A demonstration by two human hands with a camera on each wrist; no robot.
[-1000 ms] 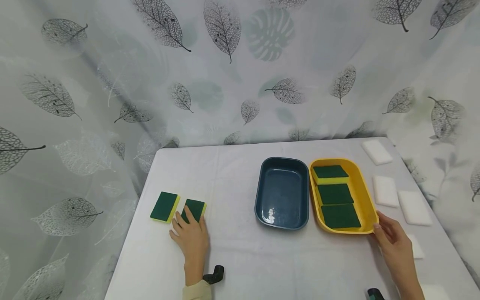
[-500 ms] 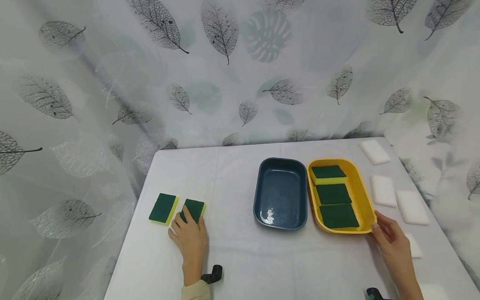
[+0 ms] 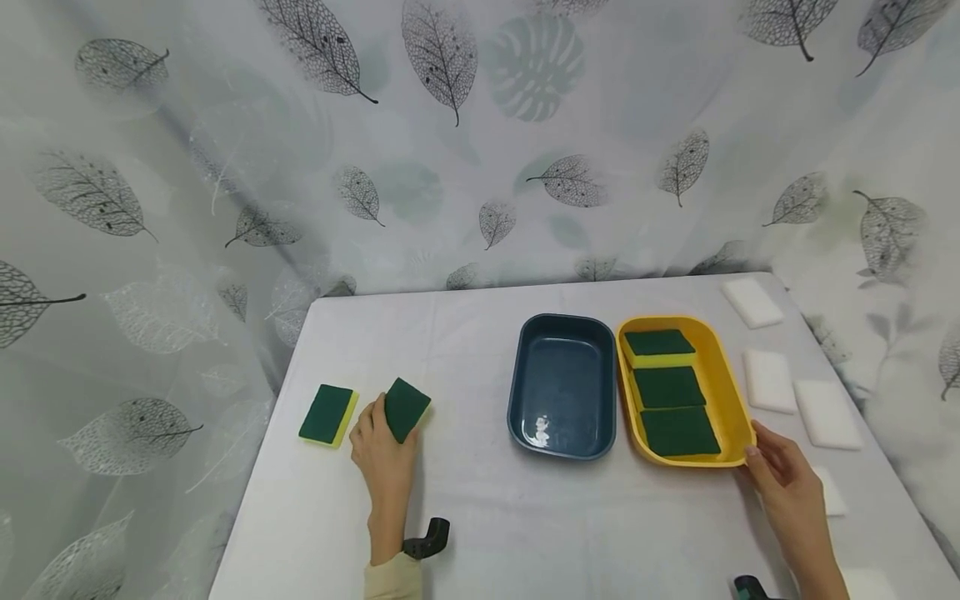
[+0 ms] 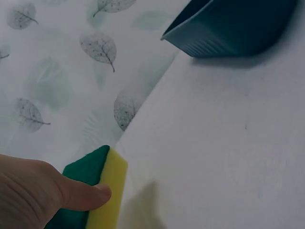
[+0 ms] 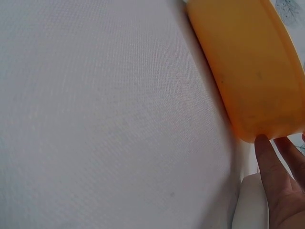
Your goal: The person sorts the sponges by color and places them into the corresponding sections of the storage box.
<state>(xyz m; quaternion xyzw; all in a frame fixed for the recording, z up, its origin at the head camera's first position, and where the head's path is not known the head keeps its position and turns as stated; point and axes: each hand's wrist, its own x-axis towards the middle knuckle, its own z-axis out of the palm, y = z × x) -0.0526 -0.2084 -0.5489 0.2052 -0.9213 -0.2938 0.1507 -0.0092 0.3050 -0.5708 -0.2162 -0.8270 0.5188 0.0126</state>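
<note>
My left hand [image 3: 384, 454] grips a green-and-yellow scouring sponge [image 3: 406, 408], which is tilted, with its green side facing up. In the left wrist view my thumb presses against the yellow edge of the sponge [image 4: 107, 210]. A second such sponge [image 3: 327, 414] lies just left of that hand. My right hand [image 3: 791, 496] holds the near right corner of a yellow tray [image 3: 731, 400], its thumb and fingers on the outer walls. Inside that tray several scouring sponges [image 3: 667, 387] lie in a column, green sides up.
A dark blue tray [image 3: 566, 400] without sponges stands against the yellow one's left side. White sponge blocks [image 3: 771, 382] lie along the table's right edge, some near my right hand. A leaf-patterned curtain [image 3: 450, 167] hangs behind the white-covered table [image 3: 480, 517].
My left hand has taken hold of the right-hand sponge, turned it and moved it slightly up and to the right. My right hand stays at the yellow tray's corner.
</note>
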